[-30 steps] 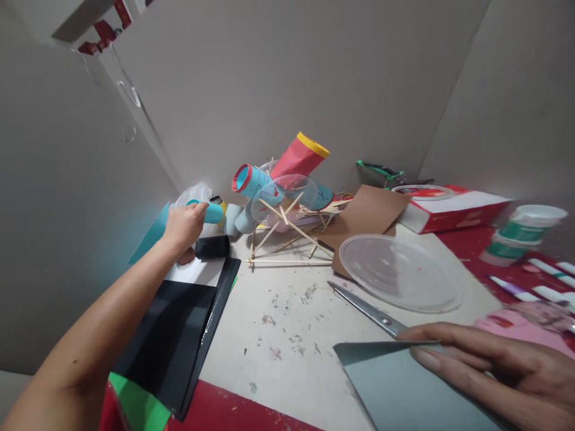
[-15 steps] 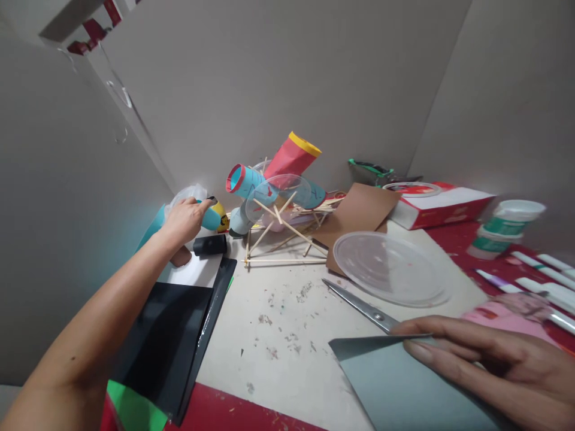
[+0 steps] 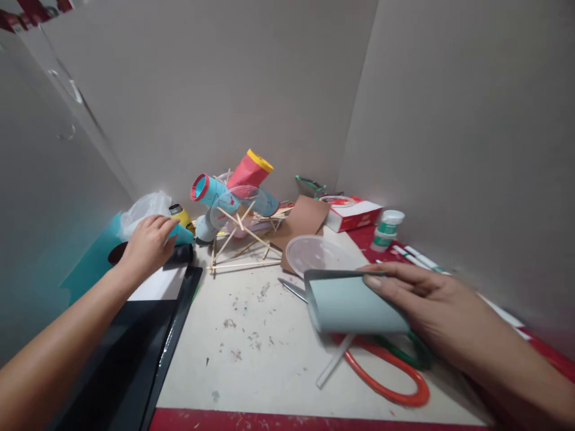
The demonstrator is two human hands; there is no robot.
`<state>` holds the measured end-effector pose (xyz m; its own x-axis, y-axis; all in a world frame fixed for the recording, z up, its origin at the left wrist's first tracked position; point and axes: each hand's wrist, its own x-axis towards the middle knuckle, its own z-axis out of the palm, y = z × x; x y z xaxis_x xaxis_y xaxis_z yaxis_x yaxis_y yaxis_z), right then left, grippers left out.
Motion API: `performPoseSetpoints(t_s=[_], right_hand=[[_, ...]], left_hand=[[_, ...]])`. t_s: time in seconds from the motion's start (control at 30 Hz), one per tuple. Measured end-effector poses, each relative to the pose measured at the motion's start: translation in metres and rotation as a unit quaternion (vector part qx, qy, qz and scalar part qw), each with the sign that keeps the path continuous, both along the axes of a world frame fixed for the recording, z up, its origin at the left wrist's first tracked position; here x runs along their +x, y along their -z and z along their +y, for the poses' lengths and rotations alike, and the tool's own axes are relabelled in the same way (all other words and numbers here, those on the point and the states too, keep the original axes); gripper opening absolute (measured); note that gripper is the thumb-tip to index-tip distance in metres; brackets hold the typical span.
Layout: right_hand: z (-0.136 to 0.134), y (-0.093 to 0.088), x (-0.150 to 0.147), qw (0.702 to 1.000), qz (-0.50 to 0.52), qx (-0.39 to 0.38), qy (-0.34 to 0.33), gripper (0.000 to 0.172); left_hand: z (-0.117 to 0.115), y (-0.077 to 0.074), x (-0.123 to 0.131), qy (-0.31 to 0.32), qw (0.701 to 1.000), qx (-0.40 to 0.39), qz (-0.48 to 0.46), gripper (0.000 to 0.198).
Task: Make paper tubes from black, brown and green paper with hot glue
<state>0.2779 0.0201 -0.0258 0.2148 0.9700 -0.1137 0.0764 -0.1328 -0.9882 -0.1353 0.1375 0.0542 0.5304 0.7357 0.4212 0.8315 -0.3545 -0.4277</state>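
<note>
My left hand (image 3: 147, 245) is curled round a teal paper roll (image 3: 183, 235) at the back left, just above a black roll (image 3: 182, 254). My right hand (image 3: 424, 302) holds a curled pale blue-grey sheet of paper (image 3: 353, 302) over the white table top (image 3: 256, 353), fingers closed on its upper edge. Under that sheet lie scissors with red and green handles (image 3: 386, 377). Behind stands a model of skewers and coloured paper tubes (image 3: 233, 206).
Black and white sheets (image 3: 135, 335) lie front left. A clear plastic lid (image 3: 314, 254), brown card (image 3: 303, 218), a red and white box (image 3: 353, 214) and a white glue pot (image 3: 387, 230) sit at the back right. Grey walls enclose the corner.
The view swung right. My right hand lifted the pale sheet up and to the left, curling it over the scissors. My left hand stays on the teal roll.
</note>
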Motion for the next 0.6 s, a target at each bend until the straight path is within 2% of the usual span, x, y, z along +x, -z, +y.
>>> performPoseSetpoints(t_s=[0.1, 0.17, 0.27, 0.33, 0.47, 0.53, 0.6], right_hand=[[0.016, -0.013, 0.007, 0.999, 0.04, 0.024, 0.02, 0.042], [0.037, -0.021, 0.013, 0.997, -0.029, 0.062, 0.042, 0.032], [0.083, -0.032, 0.019, 0.988, -0.063, 0.11, 0.084, 0.022], [0.118, -0.036, 0.019, 0.981, -0.086, 0.142, 0.1, 0.022], [0.172, -0.031, 0.01, 0.968, -0.146, 0.192, 0.072, 0.042], [0.185, -0.022, 0.007, 0.962, -0.188, 0.195, 0.048, 0.052], [0.186, -0.011, 0.007, 0.955, -0.231, 0.185, 0.02, 0.049]], left_hand=[[-0.039, 0.011, 0.003, 0.087, 0.996, -0.027, -0.024, 0.033], [-0.068, 0.022, 0.006, 0.12, 0.991, -0.042, -0.034, 0.032], [-0.108, 0.04, 0.011, 0.151, 0.984, -0.085, -0.044, 0.032], [-0.129, 0.051, 0.016, 0.157, 0.98, -0.119, -0.04, 0.034], [-0.152, 0.064, 0.023, 0.159, 0.972, -0.162, -0.054, 0.036], [-0.157, 0.067, 0.019, 0.159, 0.97, -0.175, -0.057, 0.038], [-0.161, 0.071, 0.011, 0.161, 0.969, -0.181, -0.053, 0.042]])
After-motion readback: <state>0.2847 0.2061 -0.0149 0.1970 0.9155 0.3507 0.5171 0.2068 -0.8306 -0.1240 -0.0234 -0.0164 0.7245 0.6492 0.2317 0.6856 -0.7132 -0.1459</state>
